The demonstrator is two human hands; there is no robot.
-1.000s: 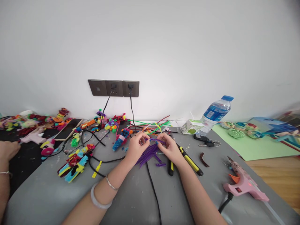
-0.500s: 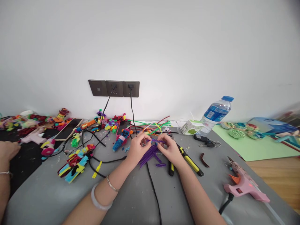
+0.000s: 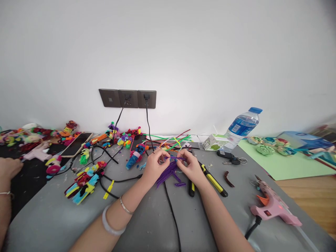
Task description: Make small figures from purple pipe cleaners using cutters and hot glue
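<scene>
The purple stem (image 3: 174, 158) is suspended between my two hands, above the far end of the purple bundle (image 3: 166, 174), near the middle of the counter (image 3: 147, 224). My left hand (image 3: 155, 165) is closed in a pinch on its left end; my right hand (image 3: 189, 164) pinches its right end, thumb against fingers. The two hands are apart, joined only by the stem.

The bundle lies on the counter below my fingers. A small bent purple piece (image 3: 180, 184) lies just beside it, to the right. The yellow-and-black pliers (image 3: 214, 182) lie partly under my right forearm, handles toward me. A curved brown piece (image 3: 229, 179) lies to their right.

Farther right are the carton (image 3: 215, 142), the blue-capped bottle (image 3: 242, 125) and the keys (image 3: 235, 161). The pink glue gun (image 3: 275, 210) lies at the near right.

To the left of my left hand lies a blue fuzzy figure (image 3: 134, 158); beyond it, a phone (image 3: 76, 145) lies among more figures. Another person's hand (image 3: 10, 168) rests at the far left.
</scene>
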